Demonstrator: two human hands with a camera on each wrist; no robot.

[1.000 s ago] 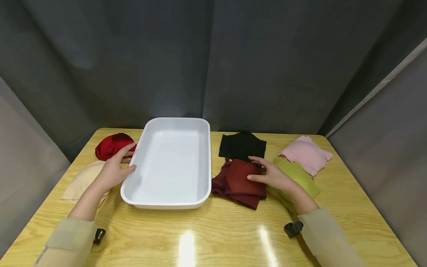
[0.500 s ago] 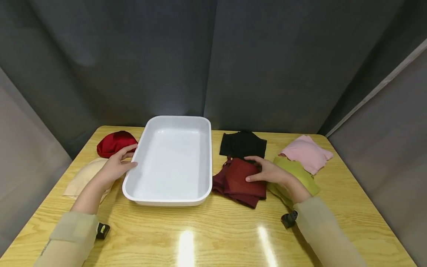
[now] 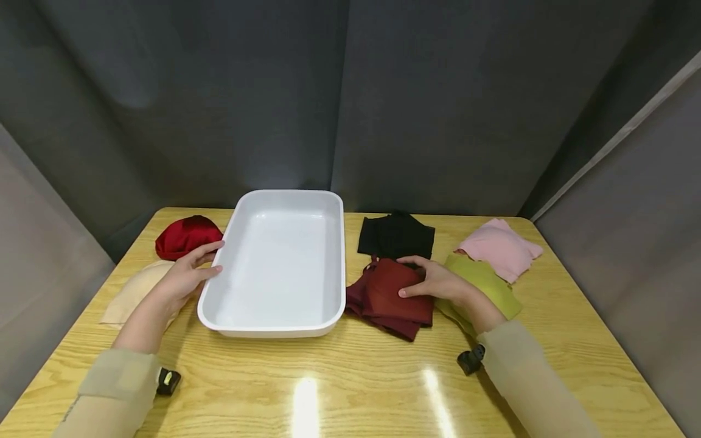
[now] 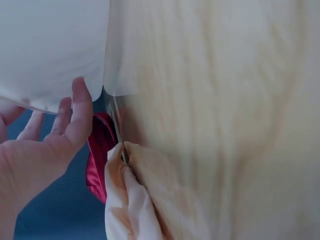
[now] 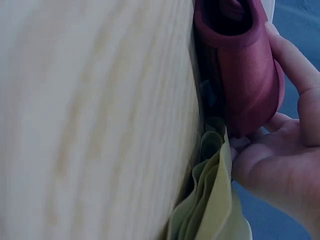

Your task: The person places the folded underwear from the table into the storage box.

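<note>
A white plastic tray point(image 3: 279, 267) stands left of the middle of the wooden table. My left hand point(image 3: 188, 277) touches its left rim, fingers fairly straight; in the left wrist view those fingers point(image 4: 80, 110) lie against the tray's outer wall. Right of the tray lies a folded maroon bra point(image 3: 391, 295). My right hand point(image 3: 438, 281) grips its right side, thumb on the top of the cup and fingers around the far edge. In the right wrist view the thumb lies along the maroon fabric point(image 5: 245, 85), while the other fingertips are partly hidden behind it.
A red satin folded bra point(image 3: 186, 236) and a beige one point(image 3: 134, 295) lie left of the tray. A black one point(image 3: 397, 236) sits behind the maroon bra; yellow-green point(image 3: 482, 283) and pink point(image 3: 501, 246) ones lie to the right. Grey curtains point(image 3: 274, 97) enclose the table.
My right hand has moved slightly left and lower onto the maroon bra, its thumb and fingers closing around it. My left hand stays at the tray's rim.
</note>
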